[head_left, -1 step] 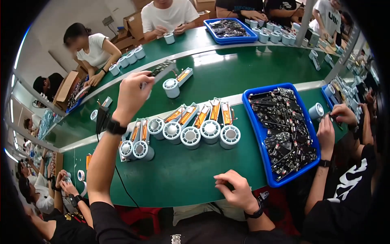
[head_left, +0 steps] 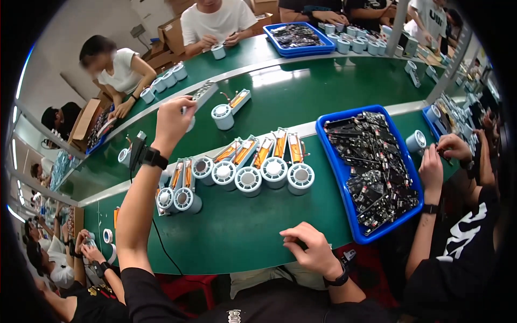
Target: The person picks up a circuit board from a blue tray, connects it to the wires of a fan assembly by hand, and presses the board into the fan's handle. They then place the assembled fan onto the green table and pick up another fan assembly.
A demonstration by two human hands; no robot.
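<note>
My left hand (head_left: pixel 173 121) is stretched out over the green belt beyond the table's metal rail. It is closed on a pale blue handheld fan (head_left: pixel 204 93), whose open handle points away to the right; my fingers mostly hide its round head. Just right of it, another fan (head_left: pixel 222 117) with orange parts in its handle lies on the belt. My right hand (head_left: pixel 312 248) hovers above the near table edge, fingers loosely curled and apart from the thumb, with nothing visible in it. Between my hands, several more fans (head_left: pixel 249 181) stand in a row, their handles leaning toward the rail.
A blue tray (head_left: pixel 353 229) heaped with black circuit boards sits to the right. Beside it a co-worker's hands (head_left: pixel 431 167) work near another fan (head_left: pixel 416 141). A black cable (head_left: pixel 157 234) crosses the table at the left. Other people sit across the belt.
The fan in my left hand has tilted and dropped slightly, so its handle's inside looks paler. The whole view has shifted a little. My right hand keeps its pose.
</note>
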